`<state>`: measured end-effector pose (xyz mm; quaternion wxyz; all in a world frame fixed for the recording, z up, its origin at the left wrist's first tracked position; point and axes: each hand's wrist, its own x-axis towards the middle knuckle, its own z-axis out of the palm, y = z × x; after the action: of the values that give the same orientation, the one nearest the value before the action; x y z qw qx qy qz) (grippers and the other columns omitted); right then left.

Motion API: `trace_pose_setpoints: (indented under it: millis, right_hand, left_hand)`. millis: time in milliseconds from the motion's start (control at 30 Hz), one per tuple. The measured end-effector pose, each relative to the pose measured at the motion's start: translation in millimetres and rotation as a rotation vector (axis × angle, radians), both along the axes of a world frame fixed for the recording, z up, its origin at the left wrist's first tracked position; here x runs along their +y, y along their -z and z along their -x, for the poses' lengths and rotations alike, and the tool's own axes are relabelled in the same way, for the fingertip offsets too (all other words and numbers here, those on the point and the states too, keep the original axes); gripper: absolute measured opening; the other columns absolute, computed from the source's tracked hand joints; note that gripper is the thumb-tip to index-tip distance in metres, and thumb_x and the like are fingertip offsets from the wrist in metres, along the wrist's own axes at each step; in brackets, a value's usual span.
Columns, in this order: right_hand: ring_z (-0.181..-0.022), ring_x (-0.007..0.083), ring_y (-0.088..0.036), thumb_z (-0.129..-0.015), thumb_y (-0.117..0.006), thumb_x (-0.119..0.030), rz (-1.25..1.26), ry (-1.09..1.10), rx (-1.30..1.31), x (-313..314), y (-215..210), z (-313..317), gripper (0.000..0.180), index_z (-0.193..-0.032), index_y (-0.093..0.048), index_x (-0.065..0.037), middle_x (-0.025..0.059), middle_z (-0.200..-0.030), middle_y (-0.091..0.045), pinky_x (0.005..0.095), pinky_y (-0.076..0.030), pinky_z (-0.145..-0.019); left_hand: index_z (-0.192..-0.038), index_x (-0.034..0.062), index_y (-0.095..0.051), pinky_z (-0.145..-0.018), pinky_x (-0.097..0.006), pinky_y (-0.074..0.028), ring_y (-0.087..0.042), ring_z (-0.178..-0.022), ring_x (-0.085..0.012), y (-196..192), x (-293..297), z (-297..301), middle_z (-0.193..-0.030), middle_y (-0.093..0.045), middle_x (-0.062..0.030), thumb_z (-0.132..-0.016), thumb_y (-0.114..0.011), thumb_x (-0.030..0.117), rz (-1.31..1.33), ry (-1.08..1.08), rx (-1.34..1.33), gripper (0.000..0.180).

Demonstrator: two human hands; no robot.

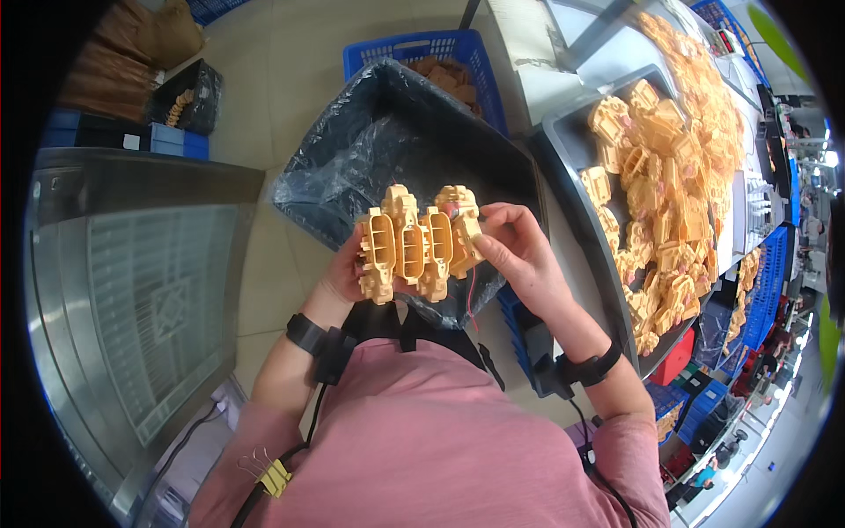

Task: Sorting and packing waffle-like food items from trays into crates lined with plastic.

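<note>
Yellow parts [410, 231] sat three abreast in left grip [341, 271]; right grip [530, 262] pinched fourth part [465, 251] just beside them. Lined bin [324, 150] lay below both grips. Step seemed handful-gathering; next move called for steady left hold.

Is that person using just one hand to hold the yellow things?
No, the left hand and the right hand both hold yellow parts, one hand at each side.

We can read no words, numbers or signs anywhere here. We spot a white label [131, 142] on the black bin [100, 132] at the left, but it is too small to make out.
</note>
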<state>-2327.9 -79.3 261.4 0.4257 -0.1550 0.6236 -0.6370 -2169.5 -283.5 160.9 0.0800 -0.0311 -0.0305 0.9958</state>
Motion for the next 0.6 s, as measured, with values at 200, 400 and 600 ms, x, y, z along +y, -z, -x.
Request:
trace_pose_setpoints:
  millis: [200,400,600]
  right_hand:
    - [-0.112,0.0189,-0.053,-0.089,-0.063,-0.019,-0.236,-0.097,-0.373,-53.5,18.0,16.6,0.061,-0.136,-0.030,0.001,0.0154,-0.123,-0.053,0.0317,-0.039,-0.098]
    - [-0.111,0.0210,-0.051,-0.083,-0.067,-0.008,-0.192,0.171,-0.602,-101.2,86.8,13.9,0.066,-0.135,-0.027,0.000,0.0153,-0.121,-0.050,0.0344,-0.040,-0.098]
    - [-0.119,0.0232,-0.047,-0.078,-0.068,-0.003,-0.091,0.209,-0.635,-135.7,172.7,10.3,0.076,-0.140,-0.022,0.002,0.0146,-0.131,-0.041,0.0344,-0.040,-0.099]
  left_hand:
    - [-0.128,0.0052,-0.047,-0.093,-0.051,-0.046,-0.063,-0.094,-0.0186,26.2,-53.6,10.6,-0.106,-0.064,-0.0071,-0.086,-0.061,0.042,0.222,0.216,-0.430,0.058]
    - [-0.107,0.0077,-0.058,-0.076,-0.031,-0.054,-0.045,-0.049,0.0015,72.5,-108.5,38.6,-0.056,-0.043,0.0113,-0.087,-0.064,0.035,0.184,0.328,-0.598,0.035]
    - [-0.108,0.0066,-0.057,-0.064,-0.017,-0.049,-0.039,-0.047,0.0026,122.8,-163.3,84.3,-0.064,-0.048,0.0097,-0.087,-0.065,0.029,0.285,0.509,-0.564,0.032]
